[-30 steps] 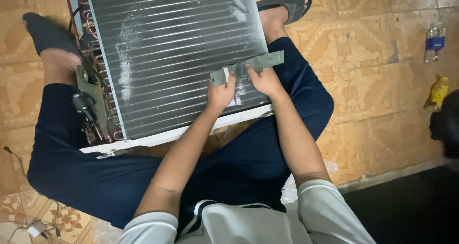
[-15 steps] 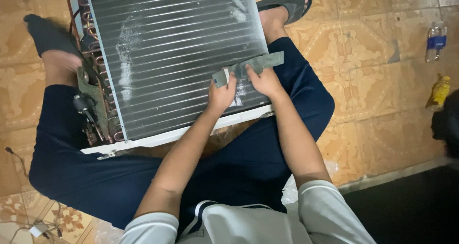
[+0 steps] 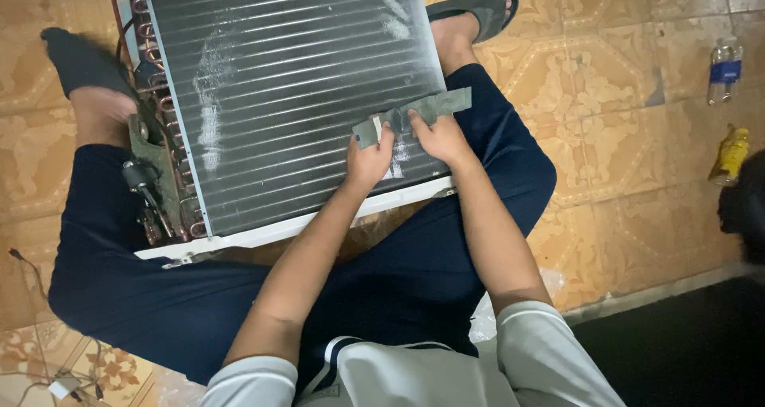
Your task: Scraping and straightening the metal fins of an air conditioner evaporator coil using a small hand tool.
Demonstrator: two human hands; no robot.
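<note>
The grey, flat, elongated strip of worn foam-like material (image 3: 414,114) lies on the face of the silver finned-metal coil block (image 3: 295,88), near that block's right edge and toward its lower right corner. The block rests across the lap of the seated person, who wears dark blue trousers (image 3: 159,295).

The left hand (image 3: 368,158) holds the left end of the strip. Its fingers (image 3: 381,136) are curled and pressed together, with the tips pinching the strip's end, where a small pale patch shows. The right hand (image 3: 438,138) sits just beside the left hand. Its fingers (image 3: 414,122) are bent and close together, with the tips bearing on the middle of the strip. Whether the right thumb is under the strip cannot be determined. The right-hand part of the strip projects free past the right fingertips and reaches the right edge of the block.

The long axis of the strip runs from lower left to upper right, roughly parallel to the fins and the block's lower edge. The free end points to the upper right, toward the grey slipper (image 3: 478,8) on the person's foot.

Copper tube bends (image 3: 163,128) run along the left edge of the block. A clear plastic bottle (image 3: 723,70) and a yellow bottle (image 3: 731,155) stand well apart on the patterned tile floor (image 3: 621,136) to the right.
</note>
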